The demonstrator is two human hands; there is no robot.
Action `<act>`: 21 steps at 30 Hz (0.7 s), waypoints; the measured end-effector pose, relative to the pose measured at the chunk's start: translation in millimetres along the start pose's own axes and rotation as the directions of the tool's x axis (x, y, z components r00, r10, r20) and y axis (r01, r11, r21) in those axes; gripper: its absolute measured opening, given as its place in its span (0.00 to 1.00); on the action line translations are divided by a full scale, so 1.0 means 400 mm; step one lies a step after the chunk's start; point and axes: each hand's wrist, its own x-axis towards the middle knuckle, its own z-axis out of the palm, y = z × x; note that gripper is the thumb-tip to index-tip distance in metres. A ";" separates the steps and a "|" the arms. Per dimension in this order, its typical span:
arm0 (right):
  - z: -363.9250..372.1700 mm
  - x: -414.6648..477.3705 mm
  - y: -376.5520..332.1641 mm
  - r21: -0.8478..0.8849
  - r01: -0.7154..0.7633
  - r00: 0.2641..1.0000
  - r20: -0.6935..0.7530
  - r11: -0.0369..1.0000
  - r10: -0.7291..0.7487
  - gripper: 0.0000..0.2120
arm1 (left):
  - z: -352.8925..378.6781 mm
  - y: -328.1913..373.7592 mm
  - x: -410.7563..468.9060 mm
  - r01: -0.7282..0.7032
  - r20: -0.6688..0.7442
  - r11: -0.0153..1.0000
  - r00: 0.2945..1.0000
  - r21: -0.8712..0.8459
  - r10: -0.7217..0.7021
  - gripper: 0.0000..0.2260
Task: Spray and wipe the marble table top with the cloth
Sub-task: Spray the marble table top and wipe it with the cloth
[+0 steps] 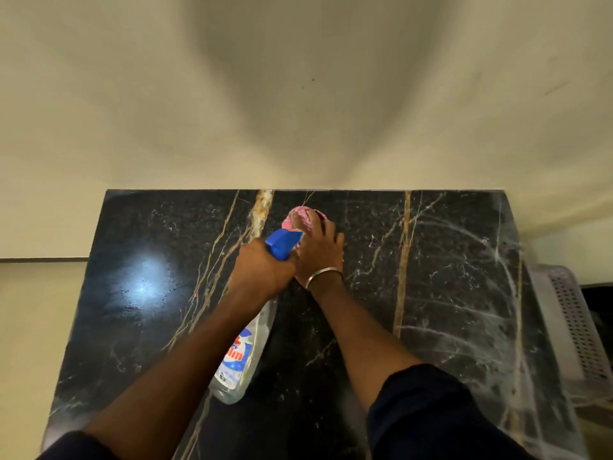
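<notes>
The right hand [320, 250] lies on the cloth [298, 219], fingers bent over it and holding it down on the top [447, 293]. The cloth is pink, bunched into a small wad. It shows past the fingertips on the far side of the hand, and a little shows under the wrist. A thin metal bangle [323, 273] rings that wrist.

The left hand [262, 268], just left of the right and touching it, grips the neck of the bottle [243, 353]. The bottle's blue head [282, 242] points away over the cloth. Its clear body, with a red, white and blue label, slants back under the forearm, above the stone.

The top is black marble with gold and white veins. Left of the hands it is glossy with a bright glare. To their right it carries pale curved smears. A perforated basket [570, 327] stands beyond the right edge.
</notes>
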 end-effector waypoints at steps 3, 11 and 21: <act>-0.017 0.021 0.091 0.030 -0.033 0.996 -0.076 0.999 0.035 0.30 | 0.019 0.028 -0.009 0.029 0.001 0.999 1.000 -0.037 -0.029 0.11; -0.083 0.080 0.405 0.036 -0.297 0.946 -0.126 0.954 0.299 0.27 | 0.060 0.087 -0.027 -0.024 -0.031 1.000 0.999 -0.007 0.024 0.08; -0.044 0.013 0.263 0.034 -0.225 0.965 -0.128 0.974 0.228 0.29 | 0.112 0.113 -0.051 -0.002 -0.050 1.000 0.999 0.008 0.002 0.08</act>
